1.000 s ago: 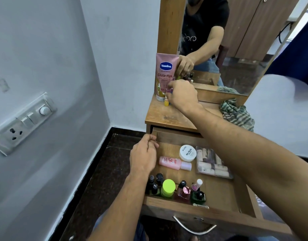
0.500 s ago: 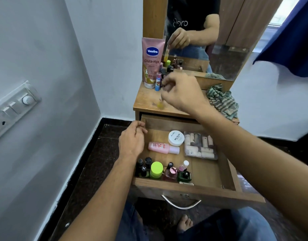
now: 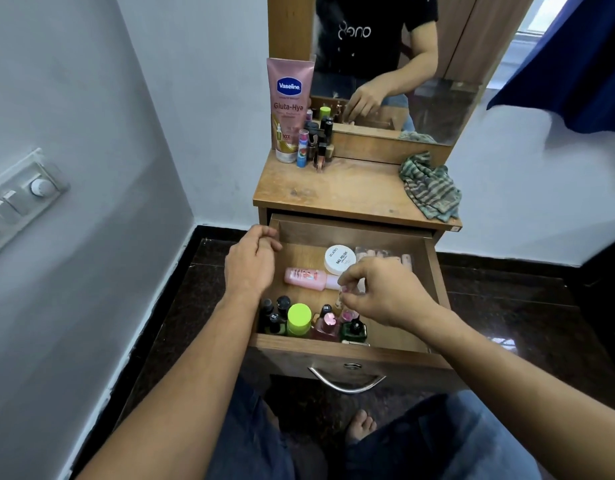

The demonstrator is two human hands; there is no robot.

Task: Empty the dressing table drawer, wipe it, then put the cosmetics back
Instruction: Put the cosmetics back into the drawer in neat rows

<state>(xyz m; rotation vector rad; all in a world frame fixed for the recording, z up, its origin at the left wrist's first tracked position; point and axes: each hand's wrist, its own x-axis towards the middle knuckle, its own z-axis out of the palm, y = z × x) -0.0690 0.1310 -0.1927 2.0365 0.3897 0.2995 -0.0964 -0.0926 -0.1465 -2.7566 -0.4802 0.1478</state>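
Note:
The wooden drawer (image 3: 334, 351) of the dressing table (image 3: 351, 188) stands pulled out. My left hand (image 3: 252, 265) grips its left wall. My right hand (image 3: 385, 294) is inside the drawer and pinches a small pink nail polish bottle (image 3: 343, 300) just above the front row. In the drawer lie a pink bottle (image 3: 306, 278), a white nail polish jar (image 3: 340, 259), a clear box (image 3: 380, 253) partly hidden by my right hand, and a front row with a green-capped bottle (image 3: 299, 318) and several small dark bottles. A pink Vaseline tube (image 3: 289, 105) and several small cosmetics (image 3: 318, 143) stand on the tabletop's back left.
A striped green cloth (image 3: 431, 188) lies on the tabletop's right side. A mirror (image 3: 420, 64) rises behind the tabletop. The wall stands close on the left with a switch board (image 3: 18, 202). My knees and a bare foot are below the drawer's metal handle (image 3: 347, 384).
My right hand left the tabletop by the Vaseline tube, came down into the drawer and took hold of a small bottle. My left hand stayed on the drawer's left wall.

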